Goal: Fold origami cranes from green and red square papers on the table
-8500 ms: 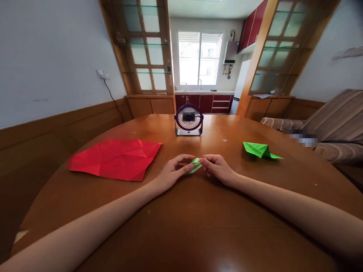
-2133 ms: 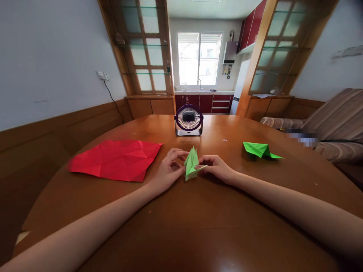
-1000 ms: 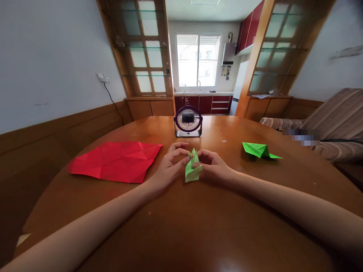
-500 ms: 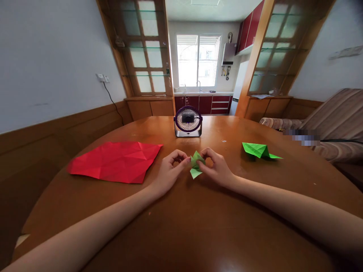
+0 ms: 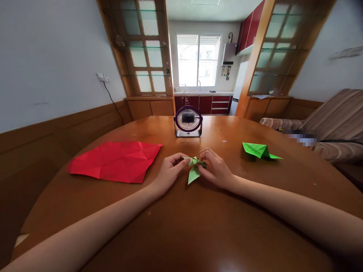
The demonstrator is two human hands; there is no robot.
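Note:
Between my hands, over the middle of the table, is a small light-green folded paper point(image 5: 194, 175) with pointed flaps. My left hand point(image 5: 172, 170) pinches a flap at its left between thumb and forefinger. On the other side my right hand point(image 5: 216, 169) grips the paper's right part, its fingers covering some of the folds. One pointed flap hangs down toward me below the fingertips. A brighter green folded paper point(image 5: 257, 150) rests on the table to the right, and a large creased red sheet point(image 5: 119, 162) lies flat to the left.
A small purple desk fan point(image 5: 188, 121) stands upright beyond my hands on the brown wooden table point(image 5: 195, 226). A striped sofa point(image 5: 331, 121) is off to the right. A black cord point(image 5: 112, 100) runs down the left wall from a socket.
The light-green paper has turned and opened out between my fingers. One flap now stretches left into my left fingertips, and the lower flap shows longer.

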